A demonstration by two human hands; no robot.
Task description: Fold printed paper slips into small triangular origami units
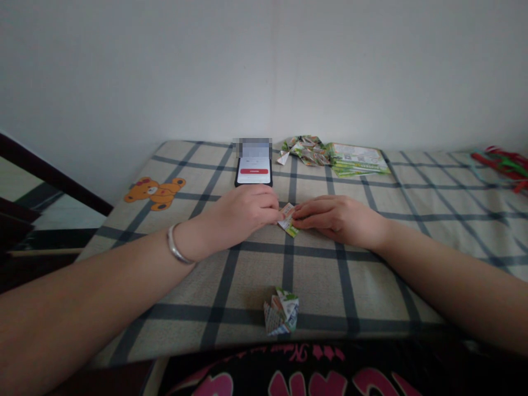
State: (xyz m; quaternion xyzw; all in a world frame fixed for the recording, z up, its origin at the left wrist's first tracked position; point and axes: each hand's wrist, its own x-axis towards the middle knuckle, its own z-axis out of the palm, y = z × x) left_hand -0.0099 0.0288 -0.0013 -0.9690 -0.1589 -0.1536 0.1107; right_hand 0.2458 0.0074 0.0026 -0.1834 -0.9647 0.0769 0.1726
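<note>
A small folded piece of printed paper (290, 221), white with a green edge, lies on the checked tablecloth between my two hands. My left hand (251, 208), a silver bangle at its wrist, has its fingers closed on the paper's left side. From the right, my right hand (340, 220) presses its fingertips together on the opposite side of the same paper. My thumbs are mostly hidden. Closer to me stands a folded paper piece (282, 312) made of several interlocked parts.
A phone (253, 171) with a lit screen lies near the wall. Beside it are a heap of folded papers (307, 149) and a stack of printed sheets (358, 159). A bear sticker (154, 192) is at left, red and green items (505, 165) at far right.
</note>
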